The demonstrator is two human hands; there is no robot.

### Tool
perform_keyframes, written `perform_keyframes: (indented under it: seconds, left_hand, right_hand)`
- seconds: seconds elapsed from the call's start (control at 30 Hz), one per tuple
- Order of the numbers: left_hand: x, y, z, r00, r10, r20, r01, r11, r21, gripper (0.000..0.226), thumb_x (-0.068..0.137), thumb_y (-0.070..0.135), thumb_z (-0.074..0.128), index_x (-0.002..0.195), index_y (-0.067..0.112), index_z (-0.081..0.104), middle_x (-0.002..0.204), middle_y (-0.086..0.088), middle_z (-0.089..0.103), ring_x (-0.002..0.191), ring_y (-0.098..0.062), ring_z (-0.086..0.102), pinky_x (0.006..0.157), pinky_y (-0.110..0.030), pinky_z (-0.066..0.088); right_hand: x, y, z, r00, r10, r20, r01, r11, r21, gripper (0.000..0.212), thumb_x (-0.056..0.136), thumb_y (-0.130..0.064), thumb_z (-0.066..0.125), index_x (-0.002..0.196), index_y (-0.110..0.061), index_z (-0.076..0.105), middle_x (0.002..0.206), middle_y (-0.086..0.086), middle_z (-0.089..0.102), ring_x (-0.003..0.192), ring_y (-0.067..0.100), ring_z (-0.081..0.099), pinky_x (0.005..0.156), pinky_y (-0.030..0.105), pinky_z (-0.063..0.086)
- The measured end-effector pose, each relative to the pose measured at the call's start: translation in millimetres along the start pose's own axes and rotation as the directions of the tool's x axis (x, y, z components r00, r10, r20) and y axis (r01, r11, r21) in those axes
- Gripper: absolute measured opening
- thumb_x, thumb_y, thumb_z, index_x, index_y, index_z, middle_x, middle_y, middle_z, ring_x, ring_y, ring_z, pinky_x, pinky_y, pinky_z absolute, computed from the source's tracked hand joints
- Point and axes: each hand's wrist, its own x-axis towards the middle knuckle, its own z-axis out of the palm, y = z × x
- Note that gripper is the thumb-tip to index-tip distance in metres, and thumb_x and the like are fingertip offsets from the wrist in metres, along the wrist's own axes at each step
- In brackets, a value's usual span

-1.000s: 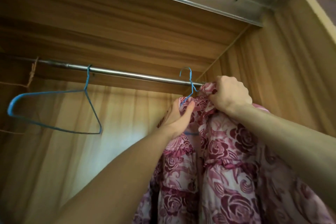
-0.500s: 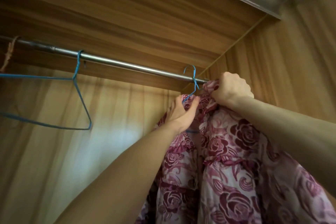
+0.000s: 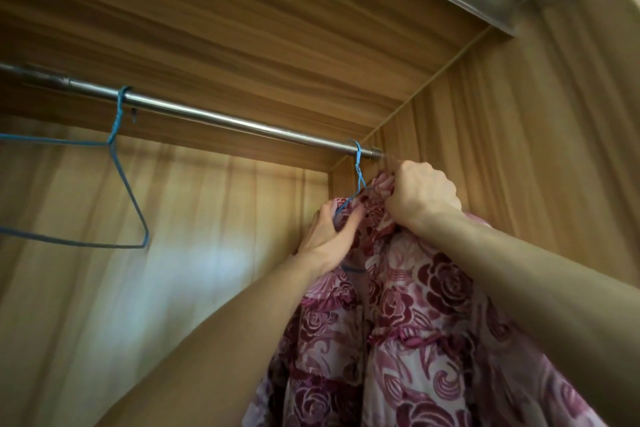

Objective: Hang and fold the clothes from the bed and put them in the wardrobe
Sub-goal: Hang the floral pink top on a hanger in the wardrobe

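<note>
Both hands are up in the top right corner of the wardrobe, bunched into the neck of a pink rose-print dress [image 3: 408,322]. The left hand [image 3: 330,232] has its fingers and thumb curled around the fabric right where the wire shoulder of a blue hanger [image 3: 358,172] goes in, and the right hand [image 3: 424,192] is a closed fist on the cloth just beside it, nearer the side wall. Most of that hanger is buried in the dress, so only its hook, twisted neck and a short bit of wire lower down show. The hook sits over the metal rail [image 3: 214,118] close to its right end. The dress hangs long-ways straight down from the hands, its bottom cut off by the frame edge. Further left an empty blue hanger [image 3: 117,184] hangs on the same rail, its left half out of frame.
</note>
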Motion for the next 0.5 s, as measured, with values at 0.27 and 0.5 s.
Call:
perform_keyframes:
  seconds: [0.27, 0.5]
  left_hand:
    - [-14.4, -14.6, -5.2, 0.999, 0.03, 0.039, -0.032, 0.998, 0.048, 0.097, 0.08, 0.091, 0.043, 0.161, 0.041, 0.021, 0.168, 0.018, 0.028, 0.153, -0.011, 0.031, 0.127, -0.046, 0.025]
    - [-44.7, 1.4, -29.2, 0.997, 0.052, 0.057, -0.063, 0.973, 0.22, 0.09, 0.082, 0.094, 0.034, 0.159, 0.049, 0.02, 0.169, 0.017, 0.026, 0.155, -0.013, 0.025, 0.126, -0.051, 0.023]
  right_hand:
    - [-18.6, 2.9, 14.9, 0.985, -0.169, -0.021, 0.162, 0.969, -0.187, 0.025, 0.101, -0.028, 0.052, 0.123, -0.016, 0.056, 0.12, 0.01, 0.062, 0.103, 0.037, 0.068, 0.069, 0.036, 0.037]
    - [-32.9, 8.2, 9.3, 0.973, -0.23, 0.004, 0.222, 0.936, -0.273, 0.048, 0.103, -0.049, 0.039, 0.135, -0.014, 0.05, 0.126, 0.012, 0.057, 0.111, 0.035, 0.06, 0.079, 0.04, 0.043]
